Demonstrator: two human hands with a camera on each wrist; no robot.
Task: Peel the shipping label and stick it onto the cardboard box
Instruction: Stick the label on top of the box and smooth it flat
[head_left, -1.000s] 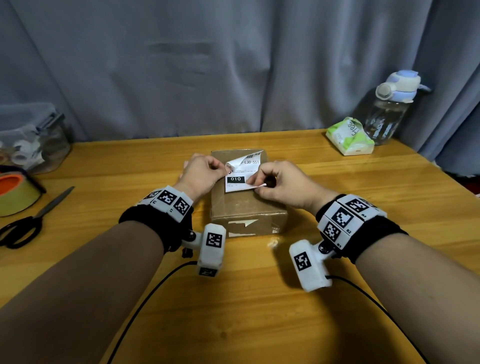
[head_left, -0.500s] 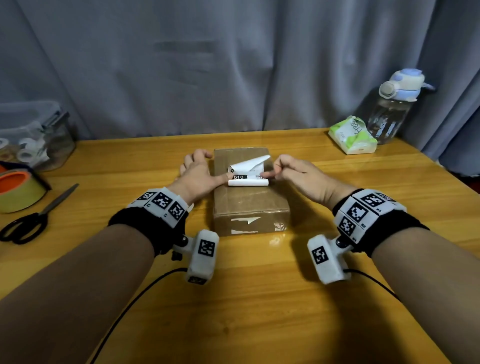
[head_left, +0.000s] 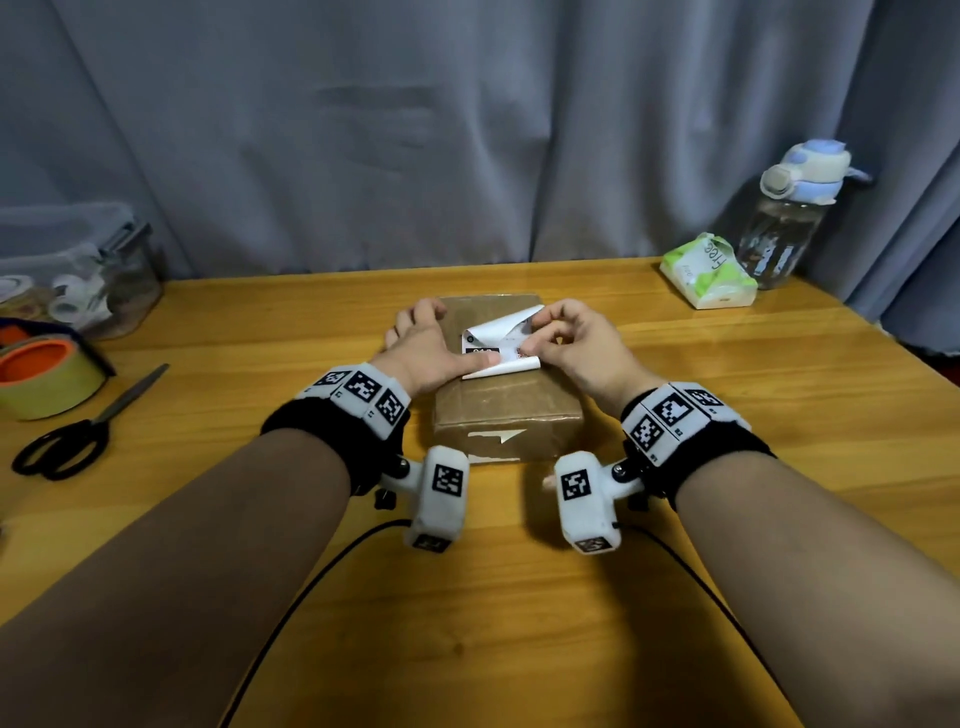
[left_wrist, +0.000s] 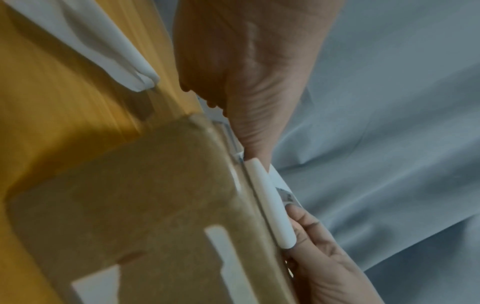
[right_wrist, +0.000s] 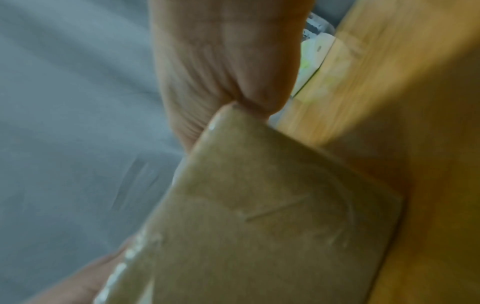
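A brown cardboard box (head_left: 498, 410) lies on the wooden table (head_left: 519, 623) in front of me. On its top sits the white shipping label (head_left: 496, 338), curled, with its far corner lifted. My left hand (head_left: 423, 348) rests along the box's left side, its straight thumb pressing the label's near left part down. My right hand (head_left: 566, 338) pinches the label's right edge between thumb and fingers. In the left wrist view the label's rolled edge (left_wrist: 270, 203) lies along the box (left_wrist: 142, 216), with the right hand's fingers (left_wrist: 311, 236) on it. The right wrist view shows the box (right_wrist: 259, 226) blurred.
At the left stand a yellow tape roll with an orange core (head_left: 47, 379), black scissors (head_left: 78, 431) and a clear plastic container (head_left: 78, 280). A tissue pack (head_left: 709, 273) and a water bottle (head_left: 789, 213) stand at the back right. A grey curtain hangs behind.
The label, held up between both hands a second ago, now lies on the box top. My left thumb came down onto it. My right hand moved back in to its right edge.
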